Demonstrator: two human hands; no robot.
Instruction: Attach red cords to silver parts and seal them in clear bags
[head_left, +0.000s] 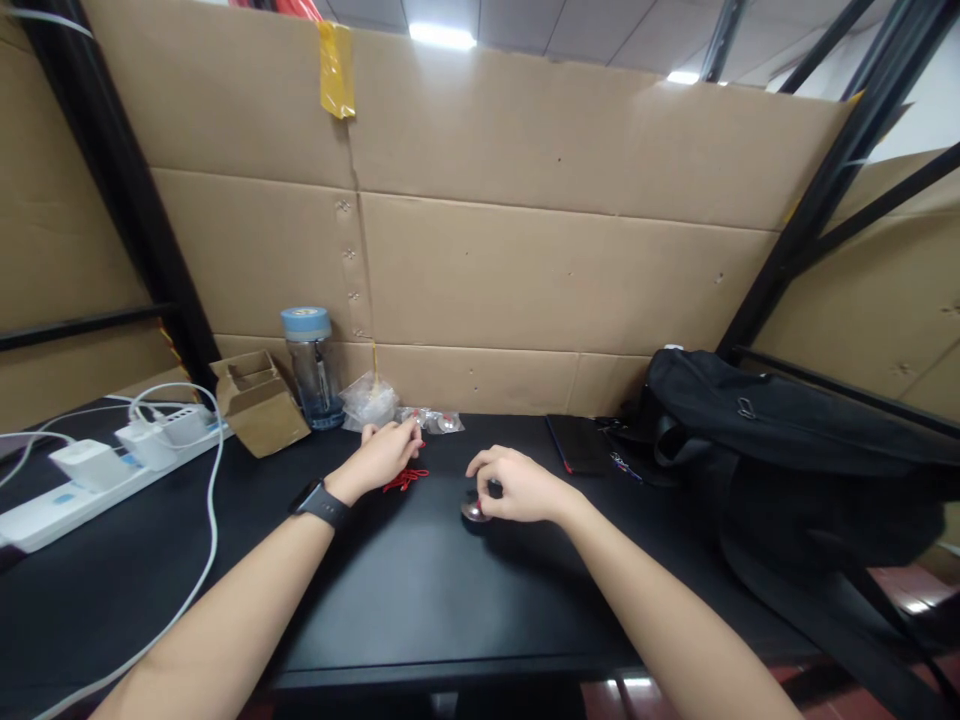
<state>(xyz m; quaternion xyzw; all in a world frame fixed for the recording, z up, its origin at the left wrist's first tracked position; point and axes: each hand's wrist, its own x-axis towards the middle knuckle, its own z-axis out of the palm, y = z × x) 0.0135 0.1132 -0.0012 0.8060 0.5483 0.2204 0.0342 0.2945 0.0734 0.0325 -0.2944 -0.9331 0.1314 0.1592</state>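
My left hand (386, 452), with a black watch on its wrist, is closed in a pinch on a red cord (406, 479) that trails onto the black table (420, 590). My right hand (514, 485) is closed over a small shiny metal piece (474, 510) resting on the table, with a bit of red showing at the fingertips. Just behind the left hand lie small clear plastic bags (435, 420) with little metal parts inside.
A clear bottle with a blue lid (311, 365) and a small open cardboard box (259, 400) stand at the back left. A white power strip (97, 480) with chargers and cables lies far left. A dark phone (577, 445) and a black bag (787, 450) sit right. Cardboard walls surround.
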